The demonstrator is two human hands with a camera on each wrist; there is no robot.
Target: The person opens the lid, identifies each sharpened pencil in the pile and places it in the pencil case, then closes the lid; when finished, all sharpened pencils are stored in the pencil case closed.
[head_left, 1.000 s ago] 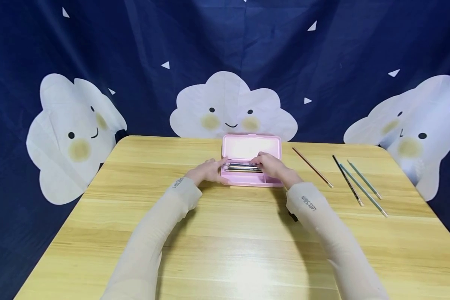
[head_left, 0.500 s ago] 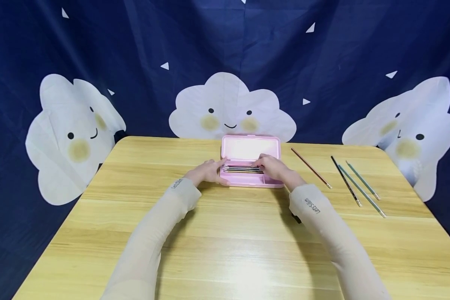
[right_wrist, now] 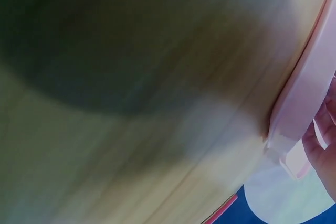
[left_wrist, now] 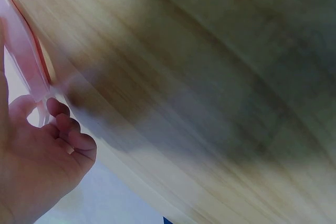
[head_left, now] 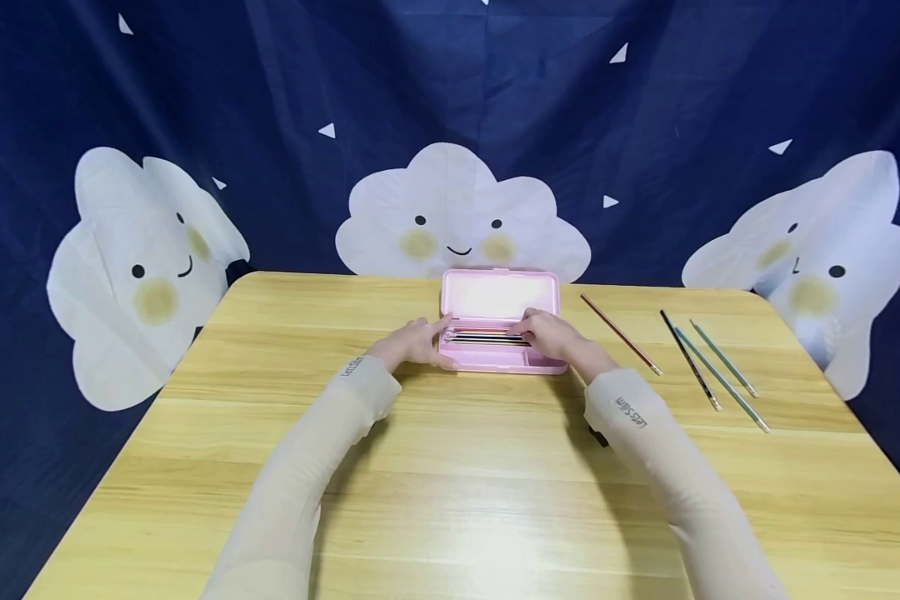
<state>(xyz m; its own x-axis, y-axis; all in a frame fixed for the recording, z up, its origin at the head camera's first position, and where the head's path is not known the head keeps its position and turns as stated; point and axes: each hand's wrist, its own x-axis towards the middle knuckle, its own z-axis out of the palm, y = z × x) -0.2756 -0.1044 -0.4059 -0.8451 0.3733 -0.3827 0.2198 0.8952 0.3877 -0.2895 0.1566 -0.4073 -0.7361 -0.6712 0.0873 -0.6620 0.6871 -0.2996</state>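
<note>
An open pink pencil case [head_left: 487, 358] lies near the table's far edge, its lid [head_left: 501, 296] tipped back. Several pencils [head_left: 483, 337] lie side by side in its rear compartment. My left hand [head_left: 417, 342] grips the case's left end; in the left wrist view its fingers [left_wrist: 67, 124] curl beside the pink wall. My right hand [head_left: 551, 335] reaches over the right end, fingertips at the pencils' right ends. The right wrist view catches only part of that hand [right_wrist: 325, 145] over the pink side; whether it pinches a pencil is hidden.
Right of the case, a reddish-brown pencil [head_left: 621, 333] lies slanted on the wooden table [head_left: 450, 483]. Further right are a black pencil [head_left: 690, 358] and two green ones, the longer green pencil [head_left: 722, 378] close beside the black. A dark blue cloud-print cloth [head_left: 285, 100] hangs behind.
My right hand has shifted slightly right along the pencils, and more of them show, spread flatter in the case. The left hand keeps its grip on the case.
</note>
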